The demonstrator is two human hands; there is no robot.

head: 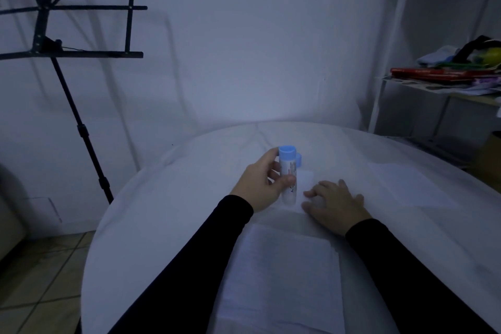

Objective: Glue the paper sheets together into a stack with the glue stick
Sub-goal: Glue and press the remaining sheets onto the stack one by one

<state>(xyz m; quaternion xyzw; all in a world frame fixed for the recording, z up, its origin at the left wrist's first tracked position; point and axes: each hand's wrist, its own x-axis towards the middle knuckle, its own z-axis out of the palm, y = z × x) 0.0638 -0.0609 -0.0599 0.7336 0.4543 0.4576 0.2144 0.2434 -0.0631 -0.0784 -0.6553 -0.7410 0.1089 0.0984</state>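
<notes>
Holding the glue stick upright, the left hand keeps a closed grip round the tube, thumb and fingers curled about it, blue end uppermost, above a small paper sheet near the middle of the bench. The right hand lies flat with fingers extended on that sheet, gripping nothing. A second blue part, probably the cap, shows just behind the tube; dim light prevents confirmation. Risks: the white sheet against the white cloth makes edges hard to read, so glue may overrun onto the cloth; the soft, creased covering may let the sheet slide or wrinkle if the pressing hand lifts; a loose cap may roll off. A larger stack of paper lies nearer the person, between the sleeves, and another sheet lies well apart to the right. Beyond the bench stand a folding music stand, a plain wall, a tiled floor and a cluttered shelf.
</notes>
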